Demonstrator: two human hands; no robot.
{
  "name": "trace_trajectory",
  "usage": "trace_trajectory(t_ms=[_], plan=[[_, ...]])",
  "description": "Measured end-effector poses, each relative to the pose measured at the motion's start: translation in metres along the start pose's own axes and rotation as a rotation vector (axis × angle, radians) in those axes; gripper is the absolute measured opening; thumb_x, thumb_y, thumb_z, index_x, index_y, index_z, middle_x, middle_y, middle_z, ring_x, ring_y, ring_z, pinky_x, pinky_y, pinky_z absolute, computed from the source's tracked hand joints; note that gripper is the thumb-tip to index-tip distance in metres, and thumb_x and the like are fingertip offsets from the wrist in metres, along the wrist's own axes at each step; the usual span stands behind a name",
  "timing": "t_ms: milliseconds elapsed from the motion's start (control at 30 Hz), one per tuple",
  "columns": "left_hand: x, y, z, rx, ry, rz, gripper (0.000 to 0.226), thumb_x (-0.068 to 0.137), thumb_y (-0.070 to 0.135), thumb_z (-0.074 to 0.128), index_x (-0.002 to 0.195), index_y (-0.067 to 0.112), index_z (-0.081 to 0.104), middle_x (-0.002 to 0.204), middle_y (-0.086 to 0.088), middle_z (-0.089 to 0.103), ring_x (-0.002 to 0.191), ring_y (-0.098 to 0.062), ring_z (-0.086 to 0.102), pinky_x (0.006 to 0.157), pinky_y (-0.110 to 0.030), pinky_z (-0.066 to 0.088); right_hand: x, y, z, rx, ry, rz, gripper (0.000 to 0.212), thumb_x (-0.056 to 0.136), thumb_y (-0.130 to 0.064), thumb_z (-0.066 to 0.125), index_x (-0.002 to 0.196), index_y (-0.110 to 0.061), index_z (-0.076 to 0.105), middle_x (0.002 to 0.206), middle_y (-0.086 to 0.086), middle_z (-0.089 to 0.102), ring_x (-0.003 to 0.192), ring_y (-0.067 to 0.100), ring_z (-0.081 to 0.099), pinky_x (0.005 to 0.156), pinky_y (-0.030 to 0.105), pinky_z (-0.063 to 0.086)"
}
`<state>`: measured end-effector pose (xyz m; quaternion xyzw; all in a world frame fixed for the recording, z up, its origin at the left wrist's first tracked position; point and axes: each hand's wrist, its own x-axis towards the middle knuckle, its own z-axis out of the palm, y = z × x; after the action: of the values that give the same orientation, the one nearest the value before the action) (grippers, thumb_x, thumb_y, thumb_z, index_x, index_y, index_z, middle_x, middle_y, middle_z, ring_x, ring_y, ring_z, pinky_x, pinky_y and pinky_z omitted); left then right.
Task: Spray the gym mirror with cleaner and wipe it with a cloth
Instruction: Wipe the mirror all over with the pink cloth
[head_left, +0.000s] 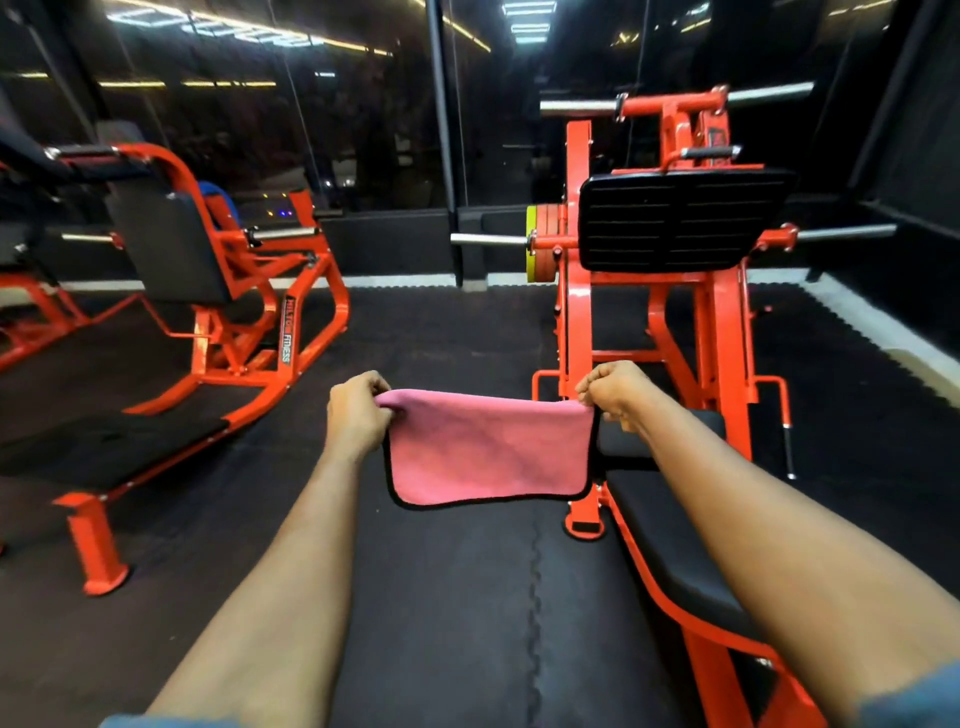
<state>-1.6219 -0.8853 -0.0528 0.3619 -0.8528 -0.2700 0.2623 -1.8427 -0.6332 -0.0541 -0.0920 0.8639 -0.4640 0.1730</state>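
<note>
A pink cloth (485, 452) with a black hem hangs stretched between both hands, folded over along its top edge. My left hand (356, 413) pinches its upper left corner. My right hand (615, 389) pinches the upper right corner. Both arms reach forward over the dark floor. Large dark reflective glass panels (337, 114) line the far wall, showing ceiling lights. No spray bottle is in view.
An orange leg press machine (660, 270) with a black footplate and a black seat stands at right, close to my right arm. Another orange machine (218, 291) stands at left. Black rubber floor mats (457, 597) lie between them.
</note>
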Motion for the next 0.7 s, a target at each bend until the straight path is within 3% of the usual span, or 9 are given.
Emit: trace_trajectory(t_ms=[100, 167, 233, 333, 467, 533, 600, 700], plan=[[-0.004, 0.005, 0.022, -0.061, 0.217, -0.110, 0.017, 0.080, -0.010, 0.062, 0.083, 0.007, 0.061, 0.086, -0.016, 0.068, 0.083, -0.035, 0.062, 0.070, -0.036, 0.043, 0.005, 0.000, 0.001, -0.012, -0.032, 0.010, 0.025, 0.081, 0.006, 0.065, 0.067, -0.015, 0.070, 0.079, 0.014, 0.067, 0.055, 0.020, 0.050, 0.046, 0.027, 0.034], [-0.005, 0.009, 0.033, -0.085, 0.274, -0.111, 0.019, 0.080, -0.013, 0.058, 0.083, 0.006, 0.060, 0.089, -0.018, 0.065, 0.084, -0.037, 0.060, 0.071, -0.037, 0.041, 0.008, -0.001, -0.002, -0.030, -0.028, 0.018, 0.022, 0.083, 0.004, 0.066, 0.072, -0.014, 0.073, 0.080, 0.010, 0.069, 0.058, 0.021, 0.052, 0.050, 0.029, 0.040], [-0.002, 0.011, 0.041, -0.093, 0.264, -0.077, 0.018, 0.082, -0.012, 0.060, 0.084, 0.004, 0.067, 0.092, -0.017, 0.064, 0.086, -0.037, 0.062, 0.074, -0.034, 0.042, 0.010, -0.003, -0.006, 0.009, 0.003, 0.043, 0.018, 0.085, 0.001, 0.068, 0.081, -0.013, 0.080, 0.089, 0.010, 0.074, 0.068, 0.024, 0.060, 0.058, 0.030, 0.048], [0.007, 0.009, 0.052, -0.118, 0.228, -0.079, 0.024, 0.089, -0.004, 0.062, 0.100, 0.008, 0.079, 0.108, -0.012, 0.060, 0.103, -0.034, 0.062, 0.091, -0.034, 0.046, 0.013, -0.002, -0.012, 0.041, 0.087, 0.037, 0.019, 0.091, -0.003, 0.068, 0.090, -0.014, 0.083, 0.097, 0.009, 0.073, 0.078, 0.023, 0.060, 0.066, 0.031, 0.050], [0.014, 0.014, 0.063, -0.257, 0.145, -0.159, 0.038, 0.093, -0.006, 0.053, 0.119, 0.007, 0.078, 0.122, -0.016, 0.072, 0.118, -0.031, 0.067, 0.095, -0.022, 0.041, 0.016, -0.004, -0.010, 0.142, 0.156, -0.003, 0.028, 0.095, 0.002, 0.060, 0.088, -0.011, 0.083, 0.102, 0.005, 0.074, 0.091, 0.021, 0.063, 0.088, 0.035, 0.056], [0.014, 0.018, 0.066, -0.258, 0.132, -0.196, 0.042, 0.093, -0.009, 0.054, 0.127, 0.007, 0.073, 0.129, -0.017, 0.071, 0.124, -0.030, 0.065, 0.099, -0.020, 0.040, 0.020, -0.002, -0.008, 0.157, 0.186, 0.005, 0.031, 0.095, 0.005, 0.057, 0.088, -0.010, 0.083, 0.104, 0.004, 0.074, 0.095, 0.020, 0.062, 0.091, 0.033, 0.055], [0.015, 0.021, 0.065, -0.246, 0.143, -0.204, 0.041, 0.093, -0.006, 0.064, 0.131, 0.007, 0.070, 0.121, -0.020, 0.073, 0.116, -0.032, 0.068, 0.099, -0.027, 0.046, 0.023, 0.000, -0.010, 0.149, 0.228, 0.020, 0.034, 0.096, 0.005, 0.054, 0.087, -0.010, 0.083, 0.103, 0.004, 0.072, 0.093, 0.020, 0.060, 0.089, 0.032, 0.055], [0.021, 0.024, 0.060, -0.225, 0.031, -0.190, 0.022, 0.091, 0.002, 0.075, 0.109, 0.012, 0.068, 0.083, -0.015, 0.069, 0.077, -0.028, 0.065, 0.066, -0.029, 0.047, 0.034, 0.006, -0.017, 0.157, 0.253, 0.026, 0.032, 0.095, 0.004, 0.056, 0.087, -0.012, 0.083, 0.106, 0.006, 0.074, 0.094, 0.021, 0.061, 0.086, 0.031, 0.054]])
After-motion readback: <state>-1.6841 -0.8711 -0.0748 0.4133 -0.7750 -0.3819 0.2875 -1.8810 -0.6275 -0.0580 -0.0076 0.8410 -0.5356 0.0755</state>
